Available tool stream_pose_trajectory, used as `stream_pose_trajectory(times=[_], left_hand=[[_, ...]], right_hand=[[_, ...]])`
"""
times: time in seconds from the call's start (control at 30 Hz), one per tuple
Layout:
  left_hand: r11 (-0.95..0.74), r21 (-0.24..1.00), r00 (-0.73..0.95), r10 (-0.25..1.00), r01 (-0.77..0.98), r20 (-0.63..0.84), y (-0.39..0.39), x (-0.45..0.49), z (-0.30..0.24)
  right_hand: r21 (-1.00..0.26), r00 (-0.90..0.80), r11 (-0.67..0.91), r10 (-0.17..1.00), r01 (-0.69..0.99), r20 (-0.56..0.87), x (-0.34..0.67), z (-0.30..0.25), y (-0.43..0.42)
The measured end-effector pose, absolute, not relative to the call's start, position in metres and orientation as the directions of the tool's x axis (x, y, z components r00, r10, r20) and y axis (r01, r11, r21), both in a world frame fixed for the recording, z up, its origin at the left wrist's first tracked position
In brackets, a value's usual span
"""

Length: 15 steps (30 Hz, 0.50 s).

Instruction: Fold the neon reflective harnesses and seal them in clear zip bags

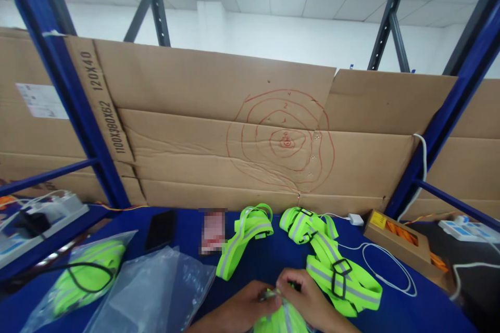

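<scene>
Two bare hands, the left hand and the right hand, meet at the bottom of the view, a little right of centre, over a blue tabletop. The thumb and fingers of each are pinched together on the upper end of a neon yellow-green bundle with a grey stripe. The bundle sits between the hands, its lower part cut off by the bottom edge; whether plastic covers it, I cannot tell.

Just beyond the hands, to the left, lies a looped strap in the same neon colour. To the right, near the right hand, is a longer buckled strap, striped grey, with black buckles. Farther left are flat clear plastic and a clear bag with more neon material inside, a black cable curling across it. Behind these lie a dark flat device and a blurred pinkish rectangle.

At the far right, a coiled white cable rests near a small cardboard box holding orange items. A cardboard panel stands behind the table, with hand-drawn red rings on it
</scene>
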<state>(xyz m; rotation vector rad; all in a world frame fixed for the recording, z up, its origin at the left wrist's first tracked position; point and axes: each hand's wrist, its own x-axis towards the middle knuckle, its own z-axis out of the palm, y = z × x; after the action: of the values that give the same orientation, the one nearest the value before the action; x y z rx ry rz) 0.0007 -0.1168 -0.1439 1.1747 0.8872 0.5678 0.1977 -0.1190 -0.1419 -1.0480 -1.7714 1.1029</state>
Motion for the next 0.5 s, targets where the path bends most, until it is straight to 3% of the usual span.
stream_pose_trajectory(times=[0.27, 0.4, 0.5], left_hand=[[0.069, 0.968, 0.692, 0.687, 0.240, -0.221, -0.103, -0.014, -0.139], [0.062, 0.960, 0.698, 0.674, 0.274, -0.242, -0.103, -0.011, -0.153], [0.138, 0.965, 0.601, 0.760, 0.225, -0.249, -0.099, -0.009, -0.150]], right_hand=[[-0.885, -0.512, 0.373, 0.837, 0.279, 0.192, 0.207, -0.128, -0.120], [-0.879, -0.602, 0.388, 0.783, 0.279, 0.154, 0.203, -0.139, -0.123], [-0.900, -0.548, 0.354, 0.820, 0.255, 0.167, 0.202, -0.142, -0.120]])
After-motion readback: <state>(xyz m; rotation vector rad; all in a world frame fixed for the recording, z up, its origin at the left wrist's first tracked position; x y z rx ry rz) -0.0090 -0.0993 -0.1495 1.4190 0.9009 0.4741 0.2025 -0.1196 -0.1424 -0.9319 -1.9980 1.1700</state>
